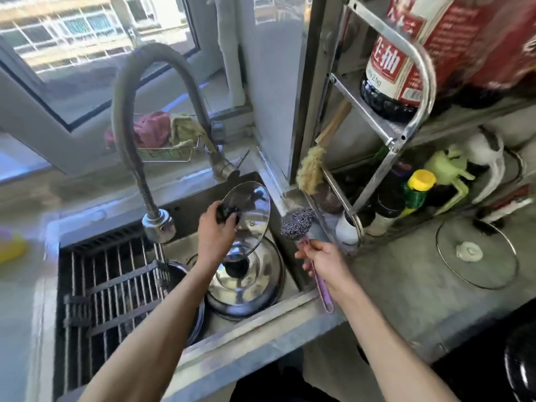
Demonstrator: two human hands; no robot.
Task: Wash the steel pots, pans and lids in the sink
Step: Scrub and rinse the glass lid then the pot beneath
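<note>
Over the sink (246, 340), the left hand (216, 236) grips a steel lid (253, 210) by its black knob, holding it tilted on edge above a second lid (246, 280) that lies at the sink's right end. The right hand (322, 256) clasps the pink handle of a steel-wool scrubber (295, 221) just right of the raised lid. A one-handed hold on a wet knob looks shaky: hard scrubbing could twist the lid loose and drop it onto the lid below.

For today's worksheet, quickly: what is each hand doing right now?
Left hand: closed on the black knob of the steel lid.
Right hand: closed on the pink handle of the scrubber.
</note>
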